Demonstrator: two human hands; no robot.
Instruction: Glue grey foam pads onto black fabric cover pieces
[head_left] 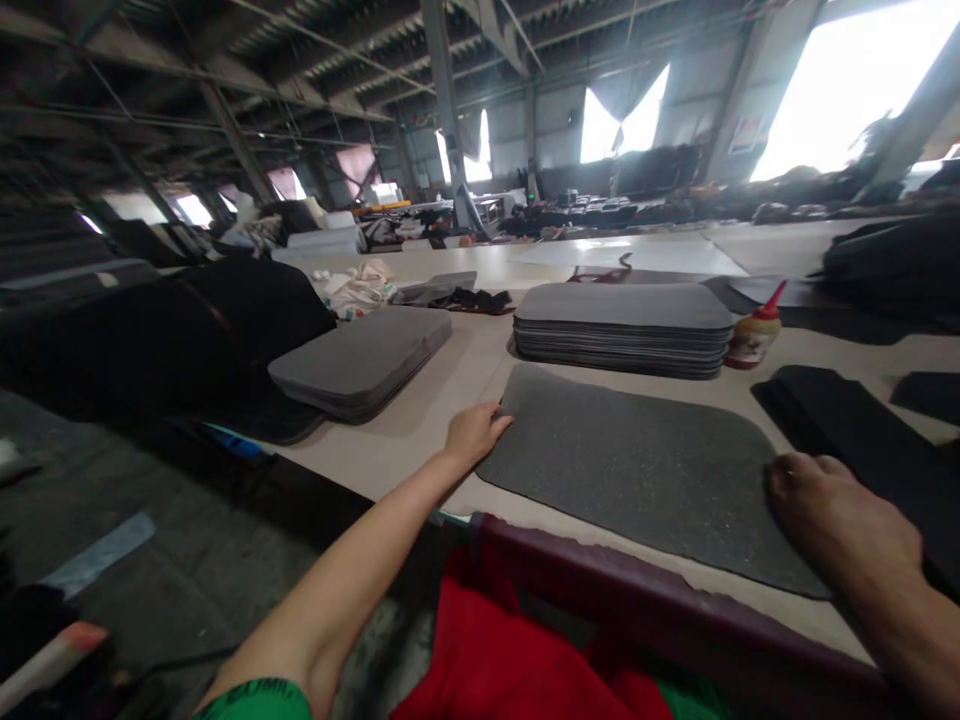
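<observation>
A dark grey mat (630,465) with rounded corners lies on the table before me, its surface flecked with pale specks. My left hand (474,435) pinches its left edge between thumb and fingers. At the opposite edge my right hand (840,515) is closed, its fingers curled around the mat's right side and partly hidden. Just behind the mat stands a thick stack of grey mats (622,310). To the left, another stack of grey mats (364,360) rests on the table.
Beside the thick stack stands a glue bottle (752,338) with a red nozzle. Black cut pieces (855,430) lie at the right. A large black roll (165,330) occupies the left side. Maroon material (637,590) runs along the table's front edge.
</observation>
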